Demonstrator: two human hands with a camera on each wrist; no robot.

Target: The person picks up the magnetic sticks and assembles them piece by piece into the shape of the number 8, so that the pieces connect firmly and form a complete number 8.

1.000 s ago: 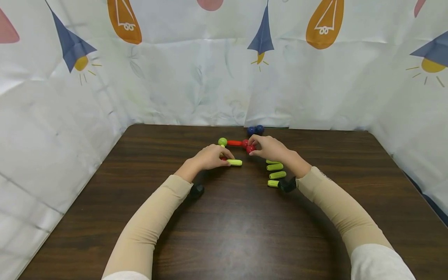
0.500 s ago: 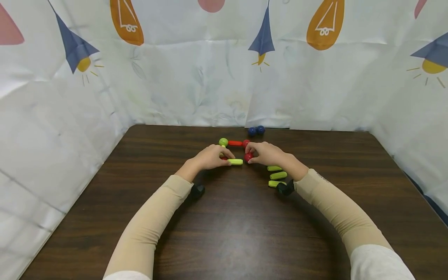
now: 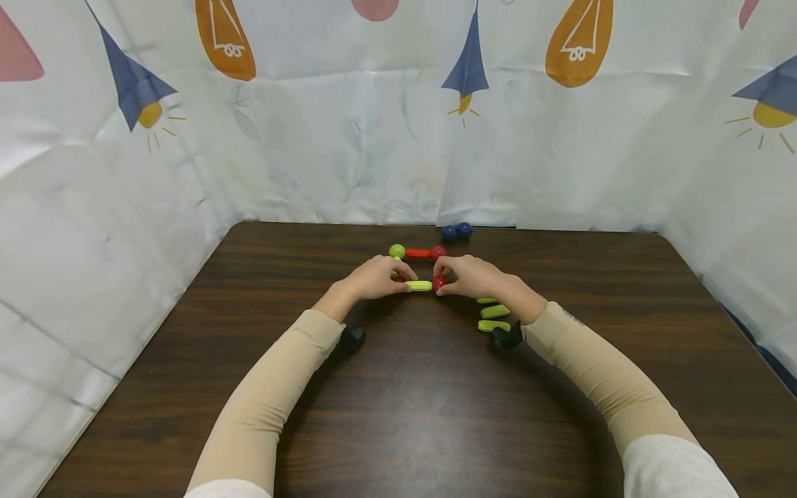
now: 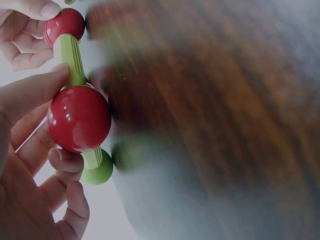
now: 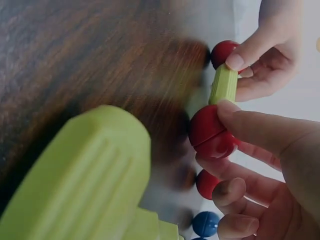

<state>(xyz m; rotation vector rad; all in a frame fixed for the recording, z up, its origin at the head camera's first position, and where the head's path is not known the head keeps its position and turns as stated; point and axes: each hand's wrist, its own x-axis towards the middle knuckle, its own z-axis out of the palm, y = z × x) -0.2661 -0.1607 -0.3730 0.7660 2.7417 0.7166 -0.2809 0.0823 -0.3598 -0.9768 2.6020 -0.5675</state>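
Table (image 3: 411, 401), dark and wood-grained, under both forearms in the head view, with white printed cloth (image 3: 349, 159) behind. Left hand (image 3: 372, 279) in a pinch on one end of lime stick (image 3: 421, 286), hard by left red ball (image 3: 398, 280), mostly hidden by the fingers. Right hand (image 3: 479, 278) with thumb and fingers curled round right red ball (image 3: 439, 284) at the stick's other end. Beyond, end to end and touching: green ball (image 3: 397, 251), red stick (image 3: 418, 254), far red ball (image 3: 438, 253). Farther back, two blue balls (image 3: 464, 230) side by side. Just beside the right wrist, three loose lime sticks (image 3: 495, 311).

In the left wrist view, lime stick between left red ball, large and near, and right red ball, touching both. Left thumb tip on the stick, fingers bent behind. Past left red ball, second lime stick (image 4: 93, 158) leading to green ball.

In the right wrist view, right red ball, seam showing, between right thumb and fingers, against the stick's end; fully joined or merely touching, impossible to tell. Below, far red ball and blue balls; close to the lens, loose lime sticks.
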